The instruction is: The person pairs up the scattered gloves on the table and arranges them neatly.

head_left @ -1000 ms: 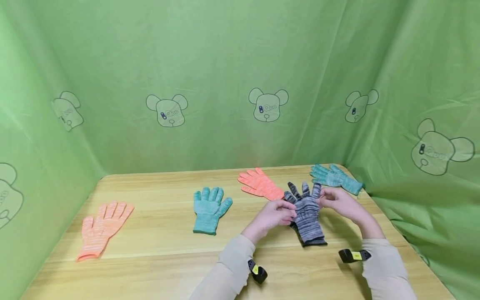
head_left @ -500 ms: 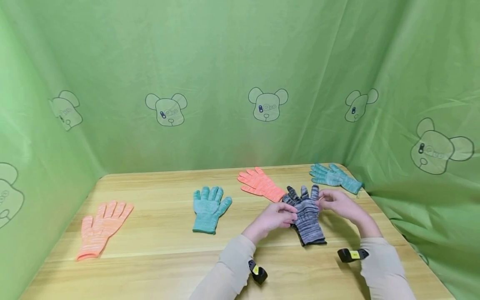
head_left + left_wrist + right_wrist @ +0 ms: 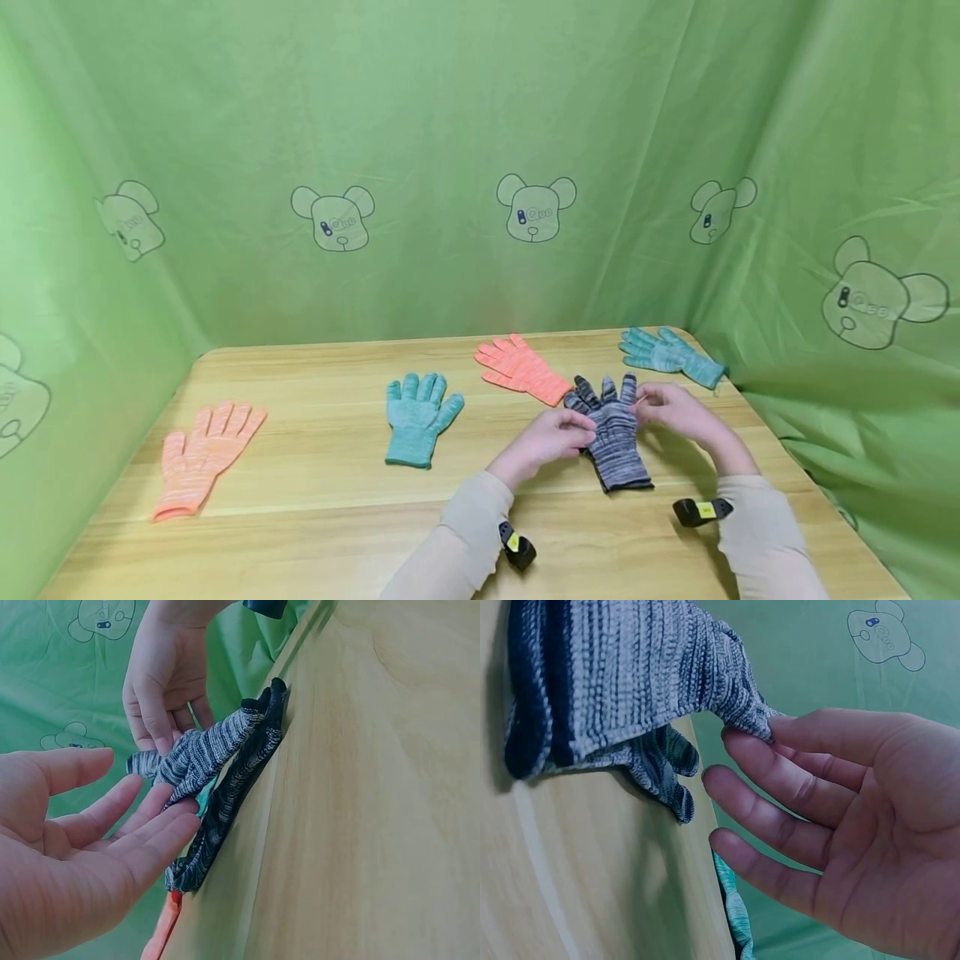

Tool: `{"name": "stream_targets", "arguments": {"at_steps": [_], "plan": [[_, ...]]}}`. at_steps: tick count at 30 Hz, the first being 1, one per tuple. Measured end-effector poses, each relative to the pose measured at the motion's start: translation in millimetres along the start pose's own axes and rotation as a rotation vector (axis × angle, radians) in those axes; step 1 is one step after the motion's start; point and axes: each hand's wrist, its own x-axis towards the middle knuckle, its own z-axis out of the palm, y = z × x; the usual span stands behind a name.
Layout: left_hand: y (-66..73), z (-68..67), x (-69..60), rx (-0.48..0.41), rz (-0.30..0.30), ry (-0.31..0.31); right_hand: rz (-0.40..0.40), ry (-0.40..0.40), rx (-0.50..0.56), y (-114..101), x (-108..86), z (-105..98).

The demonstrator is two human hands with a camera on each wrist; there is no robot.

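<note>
A grey-and-black knit glove (image 3: 618,450) lies over a second, darker knit glove (image 3: 234,802), its fingers pointing away from me. Seen from the left wrist, the upper glove is partly raised, with a gap between the two. My right hand (image 3: 678,410) pinches a tip of the upper glove between thumb and forefinger, plainest in the right wrist view. On the other side, my left hand (image 3: 97,855) has its fingers extended and its thumb apart; the fingertips are at the upper glove's edge. Whether they press on it is hard to tell.
A coral glove (image 3: 521,368) lies just beyond the grey pair. Teal gloves lie at the far right (image 3: 671,357) and mid-table (image 3: 420,421); an orange glove (image 3: 210,458) lies at the left. Green curtains (image 3: 435,125) surround the wooden table (image 3: 300,542).
The upper grey glove's fingers have dipped slightly toward the table, and my right hand has come down and inward a little with them. My left hand has barely moved. The other gloves stay put.
</note>
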Motion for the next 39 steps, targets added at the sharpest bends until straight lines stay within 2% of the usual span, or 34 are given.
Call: {"name": "stream_targets", "arguments": {"at_steps": [15,26,30,39], "plan": [[-4.9,-2.1,2.0,0.056,-0.015,-0.011,0.032,-0.018,0.004,12.3,6.7,6.9],[-7.4,-4.4,2.5,0.016,-0.047,0.011,0.079,-0.022,-0.015,14.5,7.8,9.9],[-8.1,-5.7,2.2,0.020,-0.046,0.006,0.094,-0.041,0.013,14.4,6.8,9.9],[-11.1,-7.1,2.9,0.032,-0.049,0.027,0.163,-0.052,0.003,10.6,5.3,10.6]]}}
